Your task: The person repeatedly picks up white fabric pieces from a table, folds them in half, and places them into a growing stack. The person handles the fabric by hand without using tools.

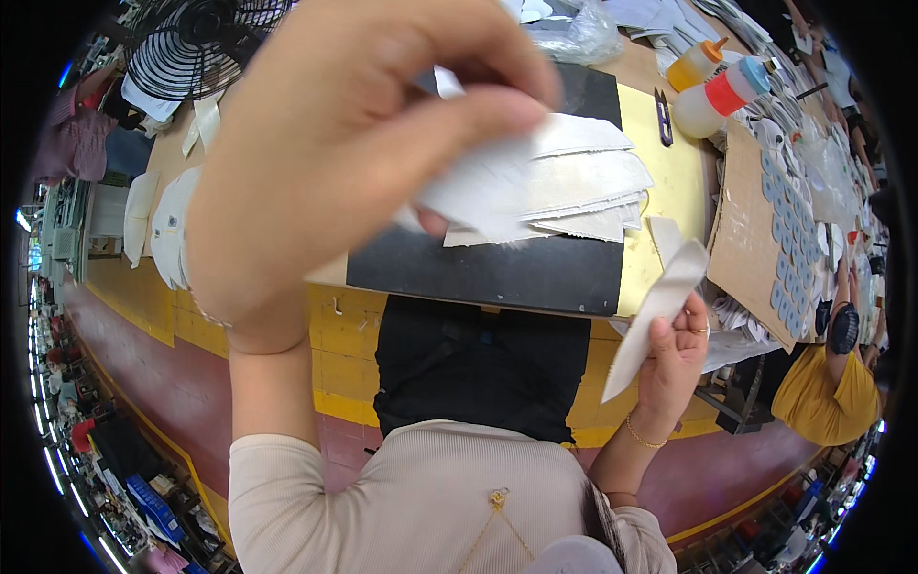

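Note:
My left hand (382, 134) is raised large over the table, smeared by motion, with thumb and fingers curled together. A blurred white cut piece (488, 187) shows just below its thumb and appears to be in its grip; the hand hides part of it. Under that lies a fanned stack of off-white, curved cut pieces (588, 182) on a black mat (497, 273). Off the table's front right edge, my right hand (674, 354) is closed on a long, narrow off-white strip (655, 320), tilted upward to the right.
Purple snips (663, 117) lie on a yellow sheet (660, 172). Beyond stand an orange-capped bottle (695, 65) and a red-banded squeeze bottle (725, 98). Cardboard with grey ring-shaped pieces (755, 230) is at right. Far left are more white pieces (172, 230) and a black fan (201, 43).

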The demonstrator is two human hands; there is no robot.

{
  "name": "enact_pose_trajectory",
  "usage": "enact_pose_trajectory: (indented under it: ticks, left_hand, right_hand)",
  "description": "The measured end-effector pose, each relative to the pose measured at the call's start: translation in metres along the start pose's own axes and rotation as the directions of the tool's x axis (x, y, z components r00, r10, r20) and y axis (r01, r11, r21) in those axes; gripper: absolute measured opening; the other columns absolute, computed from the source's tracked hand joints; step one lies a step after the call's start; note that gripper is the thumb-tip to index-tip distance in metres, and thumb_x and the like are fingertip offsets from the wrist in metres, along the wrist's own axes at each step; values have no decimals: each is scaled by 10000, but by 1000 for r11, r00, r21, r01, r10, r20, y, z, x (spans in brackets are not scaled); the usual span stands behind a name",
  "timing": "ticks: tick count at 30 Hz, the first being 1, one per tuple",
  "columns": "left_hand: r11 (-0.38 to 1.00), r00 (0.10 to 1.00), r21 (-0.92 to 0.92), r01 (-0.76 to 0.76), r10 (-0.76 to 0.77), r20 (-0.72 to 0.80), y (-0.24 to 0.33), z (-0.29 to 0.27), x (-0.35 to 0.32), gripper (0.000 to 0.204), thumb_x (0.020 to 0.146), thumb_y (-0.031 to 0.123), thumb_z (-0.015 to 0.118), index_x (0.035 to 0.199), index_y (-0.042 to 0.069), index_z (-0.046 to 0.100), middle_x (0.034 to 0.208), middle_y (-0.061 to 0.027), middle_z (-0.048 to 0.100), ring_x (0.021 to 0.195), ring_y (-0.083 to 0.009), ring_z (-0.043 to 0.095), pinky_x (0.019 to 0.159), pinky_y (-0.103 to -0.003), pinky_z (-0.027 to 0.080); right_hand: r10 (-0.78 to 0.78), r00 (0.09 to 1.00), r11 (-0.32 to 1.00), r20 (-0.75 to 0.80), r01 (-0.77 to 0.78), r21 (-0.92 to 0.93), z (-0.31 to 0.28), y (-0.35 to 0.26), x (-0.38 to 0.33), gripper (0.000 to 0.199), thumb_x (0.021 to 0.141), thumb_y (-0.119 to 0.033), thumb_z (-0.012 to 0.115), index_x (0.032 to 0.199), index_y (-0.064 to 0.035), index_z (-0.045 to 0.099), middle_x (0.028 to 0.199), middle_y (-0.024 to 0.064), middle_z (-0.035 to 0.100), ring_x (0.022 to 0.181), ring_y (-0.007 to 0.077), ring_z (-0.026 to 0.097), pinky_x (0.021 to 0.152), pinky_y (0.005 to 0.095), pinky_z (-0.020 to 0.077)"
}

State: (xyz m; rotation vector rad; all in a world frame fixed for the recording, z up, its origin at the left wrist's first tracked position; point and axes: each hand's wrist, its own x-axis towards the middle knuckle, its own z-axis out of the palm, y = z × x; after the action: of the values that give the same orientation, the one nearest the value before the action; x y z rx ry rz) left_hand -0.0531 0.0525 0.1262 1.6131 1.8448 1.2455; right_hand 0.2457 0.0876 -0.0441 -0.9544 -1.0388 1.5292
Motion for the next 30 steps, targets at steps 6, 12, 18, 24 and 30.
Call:
enact_pose_trajectory:
  ticks: [6,12,18,24,30]
  left_hand:
    - [936,974,-340,-90,154,167,-18,39,-17,78,828,-14,712,903,-35,706,832,-86,693,678,-82,642,529,-175,494]
    - [780,804,-248,574,-480,351,-99,78,-68,161,900,104,688,988,-31,684,810,-70,674,541,-72,619,438,-184,462]
    - [760,774,-186,623,-564,288,-115,68,-81,198,887,113,704,1027,-23,670,789,-48,638,540,-61,604,448,-184,461]
    - [785,788,-153,601,-548,282,-114,60,-90,209,870,61,703,1056,-23,655,799,-20,591,552,-40,567,456,-171,439]
    - [775,799,-218,593,-534,276,-121,63,-94,230,864,33,701,1078,-29,643,812,-17,583,553,-34,550,449,-166,422]
  right_hand:
    - [-137,988,987,-68,142,80,-51,-25,7,297,938,-39,610,1214,2,507,1052,114,654,818,186,667,728,314,583]
    - [-111,992,994,-65,111,-7,-60,-26,6,266,944,-49,610,1194,7,540,1040,92,660,843,152,655,767,292,561]
    - [29,997,994,73,-22,-103,-23,-12,12,330,924,-50,643,1228,38,550,1082,91,649,999,118,605,900,256,475]
    - [-202,974,853,105,227,-471,11,-41,63,342,939,-98,618,1256,24,580,1116,72,635,1003,124,582,915,270,461]
    - [-242,872,473,426,489,-733,67,-63,192,316,935,-133,575,1243,-91,633,1024,56,660,862,122,606,783,251,493]
